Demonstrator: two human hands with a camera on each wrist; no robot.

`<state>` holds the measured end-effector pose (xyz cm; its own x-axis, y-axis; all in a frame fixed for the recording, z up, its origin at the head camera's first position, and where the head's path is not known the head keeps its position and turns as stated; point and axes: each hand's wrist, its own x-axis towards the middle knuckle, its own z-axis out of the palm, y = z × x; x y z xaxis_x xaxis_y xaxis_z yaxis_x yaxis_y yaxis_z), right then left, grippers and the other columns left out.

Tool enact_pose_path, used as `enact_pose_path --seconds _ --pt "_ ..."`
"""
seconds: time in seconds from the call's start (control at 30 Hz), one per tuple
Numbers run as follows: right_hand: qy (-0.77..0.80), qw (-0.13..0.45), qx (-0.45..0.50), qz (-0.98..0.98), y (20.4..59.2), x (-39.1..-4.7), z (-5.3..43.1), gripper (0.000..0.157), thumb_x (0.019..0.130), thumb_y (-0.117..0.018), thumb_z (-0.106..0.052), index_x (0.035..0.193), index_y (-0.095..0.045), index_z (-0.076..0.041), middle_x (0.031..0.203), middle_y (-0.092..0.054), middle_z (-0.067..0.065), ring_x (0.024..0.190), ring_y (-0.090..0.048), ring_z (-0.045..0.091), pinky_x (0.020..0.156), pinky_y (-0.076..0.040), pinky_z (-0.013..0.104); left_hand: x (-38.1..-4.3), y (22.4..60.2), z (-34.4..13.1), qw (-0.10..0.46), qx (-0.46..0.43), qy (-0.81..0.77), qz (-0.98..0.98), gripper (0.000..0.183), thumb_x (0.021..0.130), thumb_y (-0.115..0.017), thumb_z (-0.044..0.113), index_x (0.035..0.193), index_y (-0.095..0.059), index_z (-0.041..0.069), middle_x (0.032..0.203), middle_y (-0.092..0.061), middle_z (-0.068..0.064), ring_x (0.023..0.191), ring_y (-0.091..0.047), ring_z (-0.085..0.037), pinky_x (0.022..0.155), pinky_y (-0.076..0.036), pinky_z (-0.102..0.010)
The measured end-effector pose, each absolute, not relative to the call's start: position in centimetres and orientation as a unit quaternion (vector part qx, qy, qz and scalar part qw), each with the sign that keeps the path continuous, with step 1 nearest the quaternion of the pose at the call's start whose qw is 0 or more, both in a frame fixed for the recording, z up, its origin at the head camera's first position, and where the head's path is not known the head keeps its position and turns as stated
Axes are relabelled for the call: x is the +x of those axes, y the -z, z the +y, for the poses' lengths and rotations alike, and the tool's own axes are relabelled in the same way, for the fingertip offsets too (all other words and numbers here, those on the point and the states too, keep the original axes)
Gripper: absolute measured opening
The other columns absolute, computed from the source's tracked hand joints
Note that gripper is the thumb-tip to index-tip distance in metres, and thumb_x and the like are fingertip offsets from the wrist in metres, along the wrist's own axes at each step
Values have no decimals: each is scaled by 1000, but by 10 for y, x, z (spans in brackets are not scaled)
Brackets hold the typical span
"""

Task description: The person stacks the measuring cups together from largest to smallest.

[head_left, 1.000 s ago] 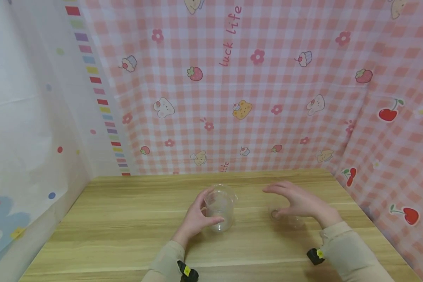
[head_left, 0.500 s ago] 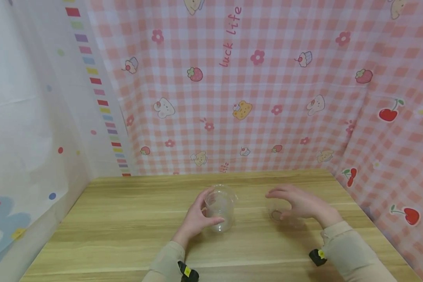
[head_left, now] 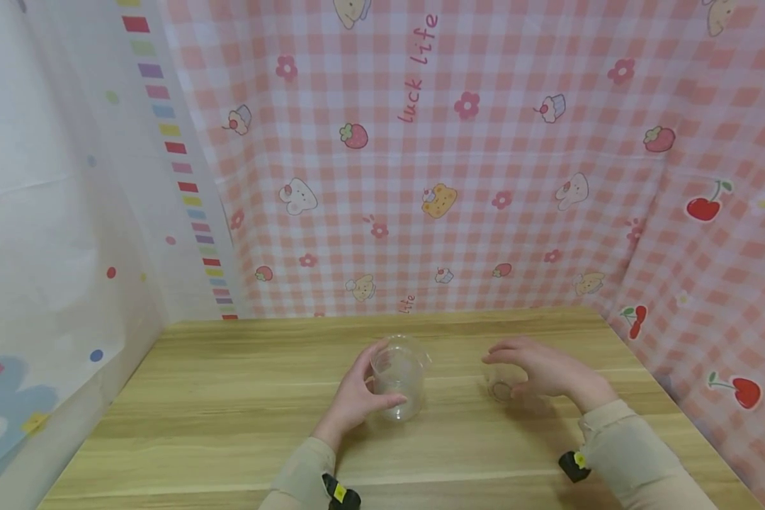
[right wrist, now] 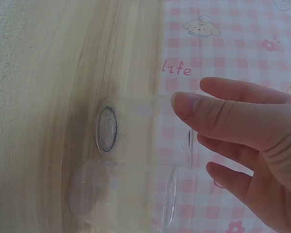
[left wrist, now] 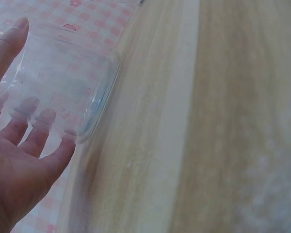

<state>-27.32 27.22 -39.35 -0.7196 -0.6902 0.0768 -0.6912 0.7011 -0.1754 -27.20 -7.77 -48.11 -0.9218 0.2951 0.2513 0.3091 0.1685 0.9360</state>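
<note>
My left hand (head_left: 357,393) grips a large clear plastic cup (head_left: 400,372) upright on the table, thumb on its near side and fingers round the far side. A small clear tab juts from the cup's rim. In the left wrist view the fingers (left wrist: 33,138) press against its wall. My right hand (head_left: 542,368) hovers with fingers and thumb spread beside a smaller clear cup (right wrist: 136,128). In the right wrist view its thumb (right wrist: 186,107) overlaps that cup's rim. A second small clear cup (right wrist: 128,194) stands close beside the first, mostly hidden by my hand in the head view.
The wood-grain table (head_left: 229,425) ends at a pink checked cloth (head_left: 382,177) hanging behind it. A white cloth (head_left: 51,212) hangs on the left and more checked cloth on the right. Black wrist cameras (head_left: 574,465) sit under both forearms.
My right hand has lowered slightly and shifted a little right around the small cup. The left hand and its large cup have stayed in place.
</note>
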Motion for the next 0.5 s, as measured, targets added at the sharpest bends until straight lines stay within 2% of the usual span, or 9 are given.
enact_pose_path --seconds 0.5 --pt "-87 -2 379 -921 393 -273 271 53 76 -82 -1 126 -64 -4 128 -59 18 119 -53 41 98 -44 57 -270 481 -77 9 -195 613 -765 94 72 -89 11 150 -38 19 149 -42 -12 136 -40 -40 105 -39 -56"
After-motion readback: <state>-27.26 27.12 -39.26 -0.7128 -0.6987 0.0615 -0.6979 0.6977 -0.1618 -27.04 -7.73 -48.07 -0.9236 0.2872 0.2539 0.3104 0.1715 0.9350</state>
